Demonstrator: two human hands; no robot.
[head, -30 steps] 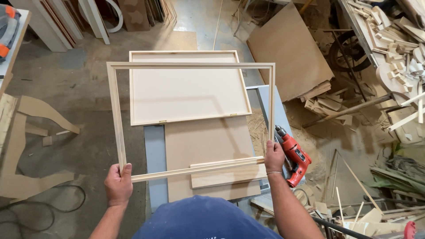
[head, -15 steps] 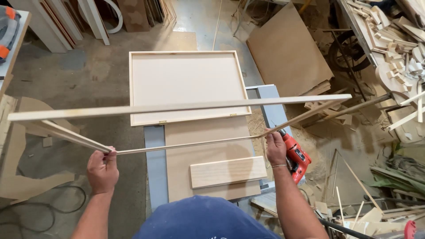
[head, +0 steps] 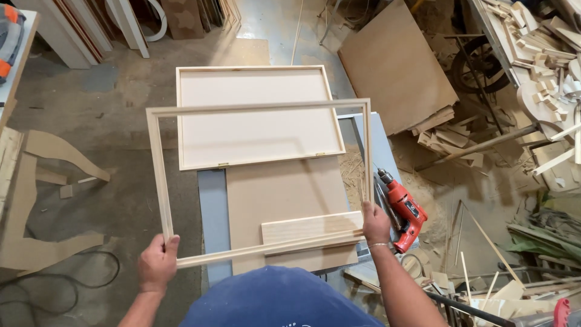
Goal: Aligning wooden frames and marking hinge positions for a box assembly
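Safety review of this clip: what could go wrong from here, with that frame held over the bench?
1. The thin wooden frame is gripped only at its near corners by the left hand and right hand; its joints might rack.
2. A swung corner could knock the red drill off the bench edge.
3. Scrap offcuts on the floor may trip.

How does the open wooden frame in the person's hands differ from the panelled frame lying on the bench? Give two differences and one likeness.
The open frame is empty inside; the panelled frame is filled with a pale board. The open frame is held up by the left hand and right hand; the panelled frame lies flat. Both are pale rectangular wood.
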